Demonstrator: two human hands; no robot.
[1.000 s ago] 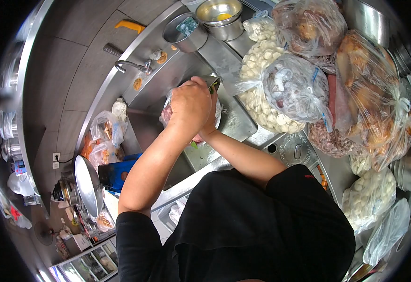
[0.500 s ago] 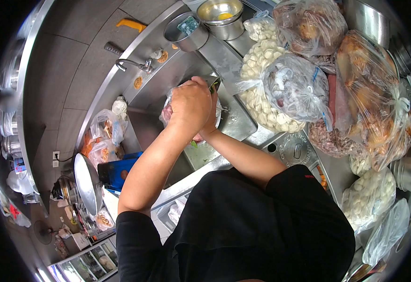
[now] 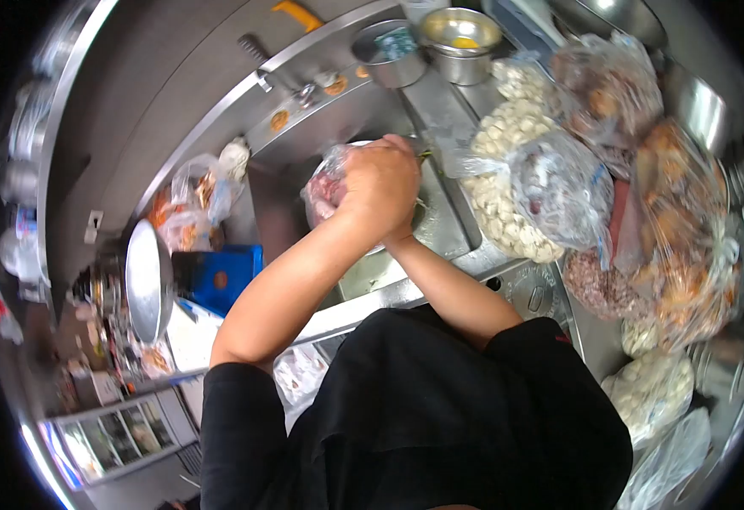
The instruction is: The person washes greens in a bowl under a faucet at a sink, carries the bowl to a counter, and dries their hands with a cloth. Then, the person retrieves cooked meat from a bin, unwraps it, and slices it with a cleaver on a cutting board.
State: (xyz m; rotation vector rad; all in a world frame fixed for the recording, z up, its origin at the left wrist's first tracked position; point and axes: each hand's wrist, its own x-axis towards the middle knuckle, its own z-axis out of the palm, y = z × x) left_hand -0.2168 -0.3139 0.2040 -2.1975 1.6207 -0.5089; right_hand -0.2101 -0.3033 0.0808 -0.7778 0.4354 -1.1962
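My left hand (image 3: 380, 183) is closed over the sink, its knuckles up, against a clear plastic bag of reddish meat (image 3: 328, 189). The bag seems gathered in its grip, though the fingers' undersides are hidden. Just below and to the right, my right hand (image 3: 402, 228) is pressed close to the left one and mostly covered by it; its fingers do not show. Part of a pale round rim (image 3: 374, 249) shows beneath the hands. Both hands are over the steel sink (image 3: 444, 212), whose floor looks wet.
A faucet (image 3: 304, 93) stands at the far rim. Right of the sink are bags of white balls (image 3: 508, 217), a knotted bag (image 3: 563, 187) and bagged brown meat (image 3: 682, 246). Metal pots (image 3: 389, 59) are behind. A blue container (image 3: 223, 276) and a metal bowl (image 3: 148, 280) stand left.
The view has shifted and turned, so the surroundings appear displaced. My hands stay together over the sink, and more of the meat bag shows on their left.
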